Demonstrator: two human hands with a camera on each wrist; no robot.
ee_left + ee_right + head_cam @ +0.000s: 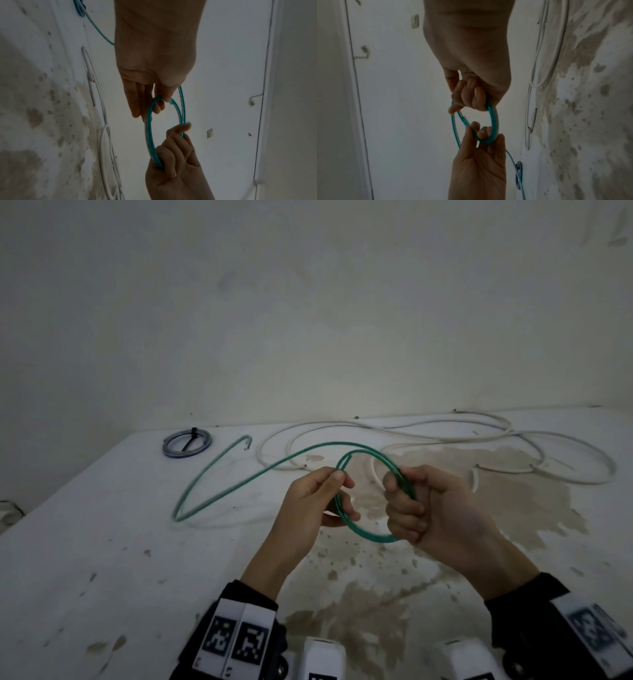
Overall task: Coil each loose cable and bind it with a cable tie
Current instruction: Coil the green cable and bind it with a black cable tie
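Note:
A green cable [219, 491] is partly wound into a small coil [366, 530] held above the white table [85, 559]. My left hand [325, 494] pinches the coil's left side between thumb and fingers. My right hand [421, 505] grips the coil's right side in a closed fist. The cable's loose tail runs left over the table, bends sharply and ends near the back. The left wrist view shows the coil [148, 129] between my left hand [154, 94] and my right hand [173, 152]. From the right wrist the coil [494, 119] appears under my right hand [471, 97].
A blue coil [186, 443] bound with a black tie lies at the back left of the table. Loose white cables [445, 436] sprawl across the back and right. A brownish stain [496, 498] spreads over the table's middle. The wall stands close behind.

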